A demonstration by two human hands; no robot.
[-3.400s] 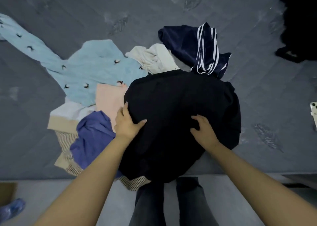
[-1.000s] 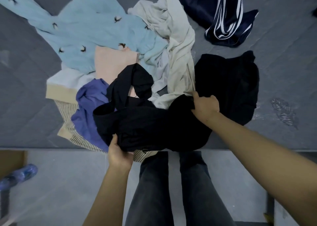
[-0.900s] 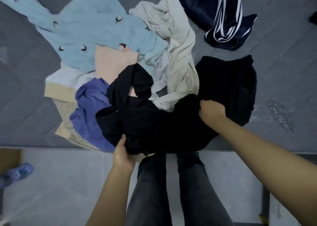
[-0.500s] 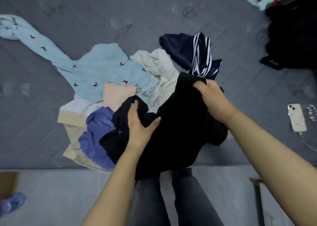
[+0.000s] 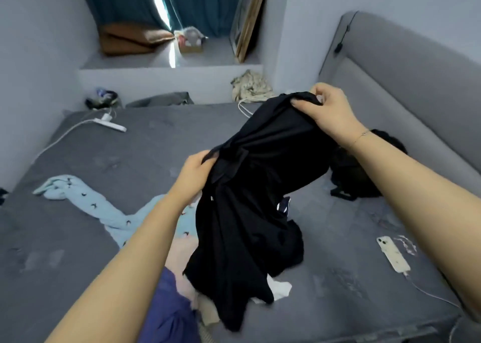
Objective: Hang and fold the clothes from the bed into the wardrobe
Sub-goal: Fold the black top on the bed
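Clothes from the bed are being sorted: the grey quilted mattress [image 5: 130,160] fills the room from wall to padded grey headboard [image 5: 416,82] on its right side, and a crumpled black fabric garment [image 5: 250,212] hangs above the mattress's near edge, lifted clear at the top while its hem trails onto the pile below. The garment is held high, apparently so that it drops open and its shape can be found before hanging or folding. A pale blue long-sleeved top with small dark motifs [image 5: 86,199] sprawls toward the mattress's left edge, its sleeve flung outward; a purple cloth [image 5: 169,314] lies at the near edge under the left arm. A second black heap [image 5: 364,170] sits by the headboard. The right hand [image 5: 328,108], raised near the far side, pinches a bunched edge between thumb and curled fingers. The left hand [image 5: 195,173], lower, grips another edge, fingers closed around a fold. A white phone [image 5: 393,254] on its cable lies near the right edge, and a white power strip [image 5: 110,123] near the far left corner. No wardrobe is visible.
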